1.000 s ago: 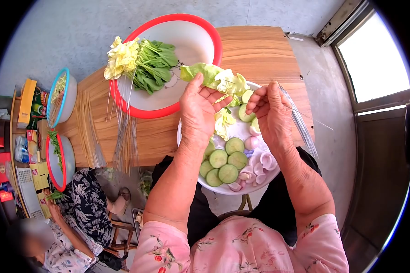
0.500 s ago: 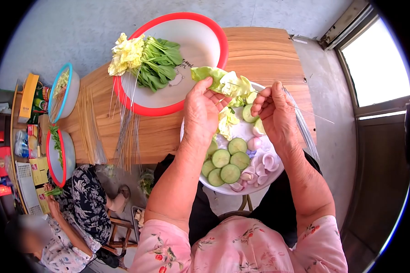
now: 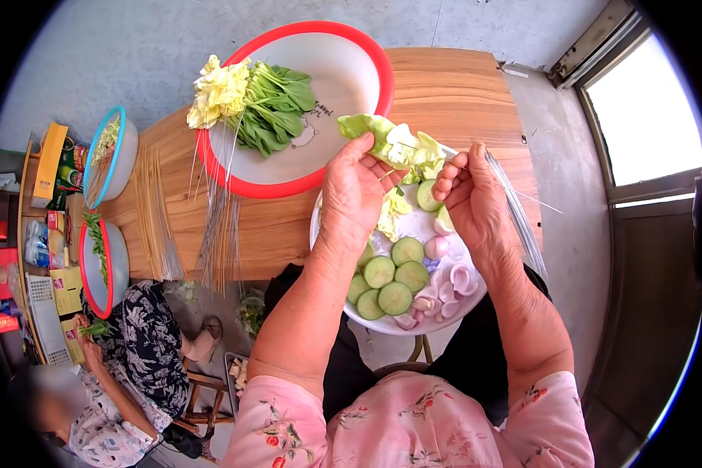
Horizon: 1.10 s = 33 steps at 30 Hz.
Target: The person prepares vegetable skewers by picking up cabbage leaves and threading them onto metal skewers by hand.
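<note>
Above a white plate [image 3: 374, 321], my left hand [image 3: 347, 191] pinches a pale green, frilly lettuce leaf [image 3: 402, 145] between thumb and fingers. My right hand [image 3: 477, 199] is closed on a thin metal skewer [image 3: 540, 203], whose tail sticks out to the lower right. The skewer's front end runs toward the leaf; whether it pierces the leaf is hard to see. Cucumber slices [image 3: 395, 298], pinkish onion pieces [image 3: 462, 276] and more pale leaves [image 3: 394, 209] lie on the plate beneath my hands.
A red-rimmed basin [image 3: 384, 74] holds skewered yellow leaves [image 3: 220, 93] and green leafy vegetables [image 3: 277, 117]. Loose skewers [image 3: 154, 222] lie on the wooden table [image 3: 452, 86]; another skewer bundle [image 3: 516, 207] is by my right hand. At lower left sits another person [image 3: 132, 390] beside two smaller basins.
My left hand and the leaf have shifted slightly right, toward my right hand. The skewer's tail end has moved slightly left. My right hand keeps its grip.
</note>
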Each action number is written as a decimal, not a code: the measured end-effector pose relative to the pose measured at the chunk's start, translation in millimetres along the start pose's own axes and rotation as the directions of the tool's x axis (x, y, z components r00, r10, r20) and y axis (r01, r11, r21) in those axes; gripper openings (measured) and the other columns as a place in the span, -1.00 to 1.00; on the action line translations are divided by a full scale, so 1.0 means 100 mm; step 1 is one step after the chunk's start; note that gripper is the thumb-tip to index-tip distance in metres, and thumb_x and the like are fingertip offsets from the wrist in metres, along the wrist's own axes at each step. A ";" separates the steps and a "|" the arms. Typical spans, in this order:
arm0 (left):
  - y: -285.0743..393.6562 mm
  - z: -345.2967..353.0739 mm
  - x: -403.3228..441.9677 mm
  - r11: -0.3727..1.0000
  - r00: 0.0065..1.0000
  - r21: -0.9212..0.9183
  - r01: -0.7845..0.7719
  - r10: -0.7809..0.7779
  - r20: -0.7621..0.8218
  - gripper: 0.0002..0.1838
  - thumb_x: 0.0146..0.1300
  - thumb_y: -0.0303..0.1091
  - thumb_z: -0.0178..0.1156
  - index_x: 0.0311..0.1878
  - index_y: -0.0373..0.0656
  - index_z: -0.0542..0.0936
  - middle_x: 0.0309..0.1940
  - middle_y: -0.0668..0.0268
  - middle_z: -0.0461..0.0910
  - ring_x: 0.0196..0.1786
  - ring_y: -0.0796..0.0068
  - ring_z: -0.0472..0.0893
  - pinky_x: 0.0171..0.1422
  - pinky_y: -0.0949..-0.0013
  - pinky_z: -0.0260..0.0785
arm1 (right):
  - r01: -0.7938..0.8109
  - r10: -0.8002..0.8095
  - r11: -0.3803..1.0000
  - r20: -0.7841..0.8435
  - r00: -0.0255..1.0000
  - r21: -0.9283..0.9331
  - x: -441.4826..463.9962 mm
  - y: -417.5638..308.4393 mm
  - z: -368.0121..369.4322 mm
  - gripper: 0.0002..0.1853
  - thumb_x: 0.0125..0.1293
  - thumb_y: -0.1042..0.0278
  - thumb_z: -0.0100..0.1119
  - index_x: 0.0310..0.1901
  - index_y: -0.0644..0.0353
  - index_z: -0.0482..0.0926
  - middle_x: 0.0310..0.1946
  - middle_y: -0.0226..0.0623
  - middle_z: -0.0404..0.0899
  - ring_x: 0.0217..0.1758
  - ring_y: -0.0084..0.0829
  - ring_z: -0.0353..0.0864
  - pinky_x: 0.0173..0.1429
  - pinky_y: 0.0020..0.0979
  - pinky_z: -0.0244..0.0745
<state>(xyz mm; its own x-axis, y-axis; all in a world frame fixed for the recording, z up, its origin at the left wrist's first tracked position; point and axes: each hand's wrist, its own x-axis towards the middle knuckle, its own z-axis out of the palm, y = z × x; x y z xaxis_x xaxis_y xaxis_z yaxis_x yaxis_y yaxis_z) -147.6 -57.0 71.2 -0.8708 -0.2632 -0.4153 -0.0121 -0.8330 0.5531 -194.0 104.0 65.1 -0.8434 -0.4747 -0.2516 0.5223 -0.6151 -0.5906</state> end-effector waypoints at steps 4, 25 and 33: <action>-0.01 -0.02 0.01 0.998 0.998 -0.055 0.037 -0.035 0.043 -0.68 0.28 -0.23 0.02 0.02 -0.18 0.44 -0.06 0.22 0.54 -0.02 0.32 0.52 0.05 0.14 0.39 | -0.015 0.015 0.999 -0.004 1.000 0.029 0.00 0.00 0.00 -0.60 0.38 0.04 -0.08 -0.37 0.27 0.45 -0.52 -0.23 0.52 -0.50 -0.38 0.51 -0.34 -0.37 0.48; -0.09 0.01 -0.01 0.996 0.993 -0.071 0.051 -0.043 0.106 -0.69 0.29 -0.26 -0.02 0.04 -0.19 0.43 -0.01 0.20 0.52 0.03 0.30 0.50 0.08 0.13 0.38 | 0.024 -0.023 0.999 0.042 0.999 -0.032 -0.03 0.02 0.04 -0.61 0.37 0.02 -0.06 -0.32 0.25 0.47 -0.54 -0.28 0.50 -0.53 -0.43 0.50 -0.38 -0.42 0.46; 0.03 -0.01 0.01 0.998 0.998 -0.056 -0.029 0.032 0.054 -0.70 0.29 -0.25 -0.03 0.01 -0.19 0.44 -0.03 0.22 0.52 0.03 0.34 0.49 0.09 0.17 0.36 | -0.020 0.015 0.997 -0.065 0.998 -0.077 -0.10 -0.08 0.11 -0.73 0.34 0.23 0.03 -0.19 0.31 0.50 -0.44 -0.25 0.56 -0.42 -0.41 0.55 -0.26 -0.39 0.50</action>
<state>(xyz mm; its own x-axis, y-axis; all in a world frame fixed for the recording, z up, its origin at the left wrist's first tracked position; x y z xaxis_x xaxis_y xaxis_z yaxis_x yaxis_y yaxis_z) -147.6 -60.2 71.7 -0.8962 -0.2628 -0.3575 0.0407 -0.8510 0.5237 -188.1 106.8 81.4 -0.8421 -0.4415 -0.3098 0.5277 -0.5556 -0.6426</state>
